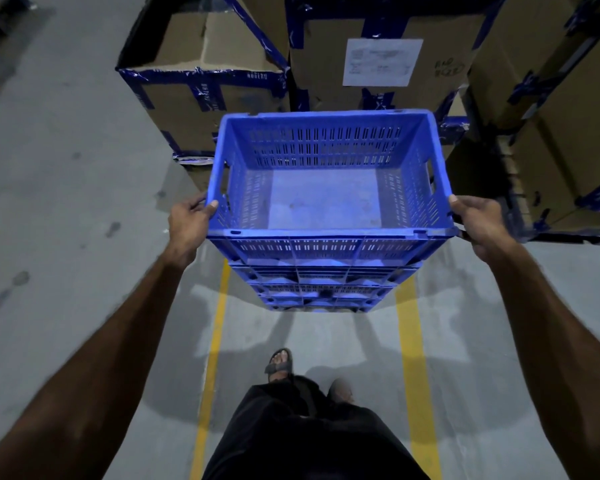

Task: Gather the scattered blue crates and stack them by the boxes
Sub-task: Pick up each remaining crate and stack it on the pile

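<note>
Hands, left hand (pixel 187 220) and right hand (pixel 482 220), grip top crate's (pixel 329 233) side rims.

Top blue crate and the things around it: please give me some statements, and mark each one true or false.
1. Both hands hold the top blue crate. True: the left hand and right hand grip its rim.
2. The top crate is full of parcels. False: it is empty.
3. It sits above other blue crates. True.
4. The cardboard boxes are behind the person. False: they stand ahead, beyond the crates.
5. The floor lines are red. False: they are yellow.
</note>
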The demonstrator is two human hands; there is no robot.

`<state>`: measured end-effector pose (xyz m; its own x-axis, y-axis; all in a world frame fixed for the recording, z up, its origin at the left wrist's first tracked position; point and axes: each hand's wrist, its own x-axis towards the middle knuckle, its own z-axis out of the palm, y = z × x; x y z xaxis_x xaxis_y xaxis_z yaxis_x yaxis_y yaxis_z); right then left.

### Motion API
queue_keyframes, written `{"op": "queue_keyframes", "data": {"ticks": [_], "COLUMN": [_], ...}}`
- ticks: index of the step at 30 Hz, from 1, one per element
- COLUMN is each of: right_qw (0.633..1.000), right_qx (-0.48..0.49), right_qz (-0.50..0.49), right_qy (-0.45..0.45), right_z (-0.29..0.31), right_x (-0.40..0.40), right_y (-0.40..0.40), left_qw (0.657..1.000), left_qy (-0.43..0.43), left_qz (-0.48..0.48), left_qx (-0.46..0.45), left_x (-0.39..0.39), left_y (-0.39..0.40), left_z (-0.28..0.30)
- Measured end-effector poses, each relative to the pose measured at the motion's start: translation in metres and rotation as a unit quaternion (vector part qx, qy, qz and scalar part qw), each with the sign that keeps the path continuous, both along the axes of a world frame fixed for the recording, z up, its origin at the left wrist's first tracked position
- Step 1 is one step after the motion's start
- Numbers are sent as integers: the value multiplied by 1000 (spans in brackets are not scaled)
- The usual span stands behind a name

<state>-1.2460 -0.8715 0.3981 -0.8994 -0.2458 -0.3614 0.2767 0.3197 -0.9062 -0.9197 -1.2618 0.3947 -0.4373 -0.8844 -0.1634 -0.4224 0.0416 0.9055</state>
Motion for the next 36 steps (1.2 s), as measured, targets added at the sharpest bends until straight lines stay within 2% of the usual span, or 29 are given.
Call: {"op": "queue_keyframes", "data": {"ticks": [7, 13, 17, 31, 36], "right_qw": [1000, 999, 999, 1000, 998], "right_qx": [5, 8, 6, 7, 8], "right_qz": [-12, -19, -16, -14, -23], "right_qy": [23, 29, 28, 26, 59], "right_z": [-7, -5, -4, -7, -1], "right_x": [6, 7, 3, 2, 17], "right_y": [1, 0, -3, -2, -5], "left_qw": [999, 998, 1000, 999, 1000], "left_qy": [-24, -28, -9, -1, 13], "left_qz": [-31, -17, -10, -14, -25], "left_qx": [-23, -44, -21, -44, -8], "left_x": [-3, -4, -2, -2, -2], "left_y": [-7, -2, -1, -1, -8], "left_z": [1, 0, 0, -9, -10]}}
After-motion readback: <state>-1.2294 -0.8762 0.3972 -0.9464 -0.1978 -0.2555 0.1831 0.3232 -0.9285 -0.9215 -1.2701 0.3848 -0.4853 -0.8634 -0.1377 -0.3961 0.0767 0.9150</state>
